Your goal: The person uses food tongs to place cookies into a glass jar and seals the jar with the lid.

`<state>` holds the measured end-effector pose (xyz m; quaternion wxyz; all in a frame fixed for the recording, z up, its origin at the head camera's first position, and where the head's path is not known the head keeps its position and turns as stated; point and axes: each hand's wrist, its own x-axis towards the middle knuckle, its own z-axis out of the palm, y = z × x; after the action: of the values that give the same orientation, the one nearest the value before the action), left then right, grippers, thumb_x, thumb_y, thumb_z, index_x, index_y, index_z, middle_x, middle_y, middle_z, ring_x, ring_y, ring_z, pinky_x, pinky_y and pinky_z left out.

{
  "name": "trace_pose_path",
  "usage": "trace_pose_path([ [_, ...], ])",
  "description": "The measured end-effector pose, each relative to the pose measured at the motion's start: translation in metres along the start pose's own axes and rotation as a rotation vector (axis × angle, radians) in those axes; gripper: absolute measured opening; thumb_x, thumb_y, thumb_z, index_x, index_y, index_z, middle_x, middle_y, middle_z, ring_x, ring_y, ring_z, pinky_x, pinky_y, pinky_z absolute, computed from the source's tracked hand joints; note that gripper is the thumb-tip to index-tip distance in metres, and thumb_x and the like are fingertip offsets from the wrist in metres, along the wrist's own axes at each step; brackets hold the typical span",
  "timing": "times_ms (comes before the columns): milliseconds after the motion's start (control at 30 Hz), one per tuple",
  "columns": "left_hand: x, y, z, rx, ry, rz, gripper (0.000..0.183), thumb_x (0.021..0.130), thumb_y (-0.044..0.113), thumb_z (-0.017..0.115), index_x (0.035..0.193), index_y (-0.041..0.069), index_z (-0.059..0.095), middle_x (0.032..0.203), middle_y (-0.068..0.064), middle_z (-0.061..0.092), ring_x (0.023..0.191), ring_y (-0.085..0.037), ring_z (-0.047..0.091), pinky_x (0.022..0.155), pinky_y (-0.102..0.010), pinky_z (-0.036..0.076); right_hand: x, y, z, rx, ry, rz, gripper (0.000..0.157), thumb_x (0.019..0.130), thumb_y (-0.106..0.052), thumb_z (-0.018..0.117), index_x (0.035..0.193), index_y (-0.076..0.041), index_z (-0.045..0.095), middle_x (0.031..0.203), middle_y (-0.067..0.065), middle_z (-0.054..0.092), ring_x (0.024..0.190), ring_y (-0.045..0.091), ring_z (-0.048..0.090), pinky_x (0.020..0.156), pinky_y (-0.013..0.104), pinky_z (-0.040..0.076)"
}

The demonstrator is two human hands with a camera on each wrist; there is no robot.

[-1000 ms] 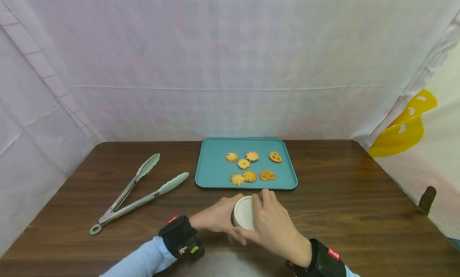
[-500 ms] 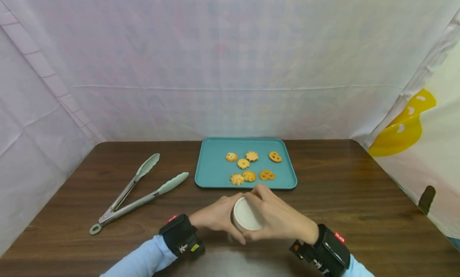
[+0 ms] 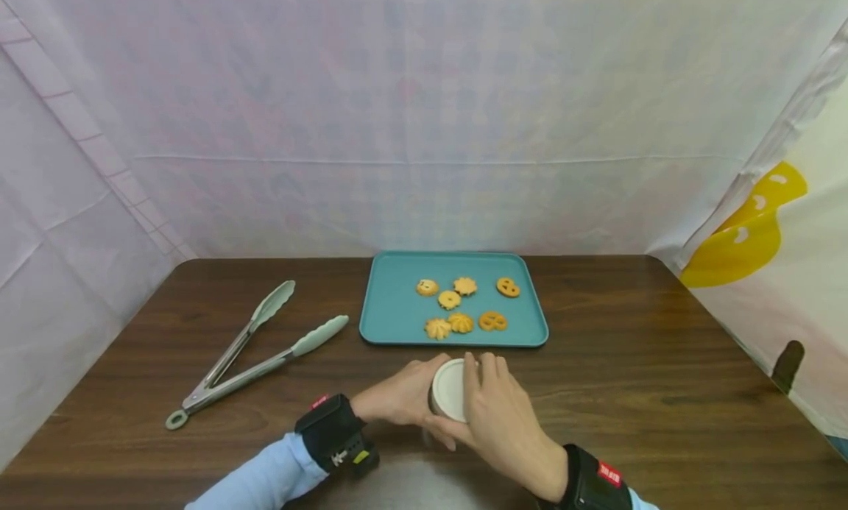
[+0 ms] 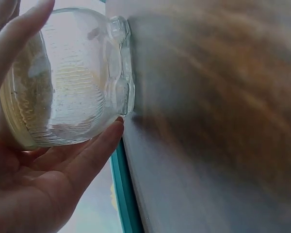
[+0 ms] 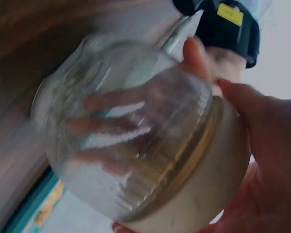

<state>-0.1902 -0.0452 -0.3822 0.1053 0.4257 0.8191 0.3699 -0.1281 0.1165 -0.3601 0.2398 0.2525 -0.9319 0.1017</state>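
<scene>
A clear glass jar (image 4: 72,77) with ribbed sides and a footed base stands on the table in front of the tray. Its round off-white lid (image 3: 448,390) faces up in the head view. My left hand (image 3: 400,397) wraps the jar's side, and its fingers show through the glass in the right wrist view. My right hand (image 3: 500,414) grips the lid's rim from the right, thumb on the near side and fingers on the far side. The lid (image 5: 199,179) sits on the jar's mouth. No contents show through the glass.
Behind the hands lies a teal tray (image 3: 391,311) bearing several cookies (image 3: 437,330) and pretzel-shaped biscuits (image 3: 493,321). Spread metal tongs (image 3: 245,377) with pale green tips rest at the left. White cloth (image 3: 424,127) hangs behind the brown wooden table (image 3: 636,363).
My right hand turned on the lid half a second ago, its wrist swinging outward, and is now back near its first angle. My left hand keeps its hold on the jar.
</scene>
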Motion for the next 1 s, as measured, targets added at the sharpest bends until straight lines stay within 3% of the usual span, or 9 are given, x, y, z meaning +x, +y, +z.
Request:
trace_pose_path([
  [167,0.000,0.000,0.000,-0.010,0.006,-0.014,0.082,0.051,0.032,0.085,0.119,0.009,0.045,0.110,-0.007,0.060,0.092,-0.010,0.056,0.079,-0.024,0.048,0.000,0.001,-0.001,-0.003,-0.008,0.006,0.079,0.068,-0.057,0.064,0.105,0.013,0.056,0.086,0.020,0.051,0.076,0.028,0.048,0.048,0.036,0.051],
  [433,-0.001,-0.003,0.001,0.006,0.012,0.015,0.081,0.052,0.036,0.083,0.118,0.009,0.045,0.108,-0.007,0.059,0.091,-0.009,0.056,0.076,-0.025,0.049,0.000,0.015,0.004,0.094,0.005,-0.078,0.074,0.065,-0.057,0.066,0.102,0.007,0.058,0.082,0.007,0.043,0.075,0.018,0.041,0.057,0.030,0.045],
  [567,-0.001,-0.004,-0.001,-0.015,0.004,0.014,0.081,0.052,0.036,0.083,0.119,0.009,0.045,0.109,-0.007,0.059,0.092,-0.010,0.056,0.077,-0.025,0.049,0.002,0.023,0.007,0.168,0.015,-0.142,0.070,0.065,-0.055,0.067,0.104,0.002,0.057,0.084,0.003,0.041,0.078,0.014,0.040,0.059,0.027,0.048],
  [867,-0.001,-0.003,-0.003,-0.038,-0.037,-0.014,0.090,0.053,0.036,0.083,0.128,0.011,0.039,0.115,-0.008,0.059,0.098,-0.010,0.054,0.081,-0.027,0.047,0.010,0.046,0.008,0.371,-0.130,-0.310,0.069,0.067,-0.049,0.068,0.117,-0.004,0.053,0.097,0.000,0.043,0.088,0.011,0.045,0.067,0.027,0.051],
  [1000,-0.001,-0.004,-0.002,-0.045,-0.046,-0.008,0.093,0.055,0.036,0.082,0.131,0.011,0.036,0.117,-0.008,0.057,0.099,-0.011,0.053,0.082,-0.027,0.047,0.011,0.048,0.007,0.384,-0.148,-0.325,0.069,0.067,-0.046,0.068,0.119,-0.003,0.053,0.099,0.000,0.043,0.090,0.011,0.045,0.067,0.027,0.051],
])
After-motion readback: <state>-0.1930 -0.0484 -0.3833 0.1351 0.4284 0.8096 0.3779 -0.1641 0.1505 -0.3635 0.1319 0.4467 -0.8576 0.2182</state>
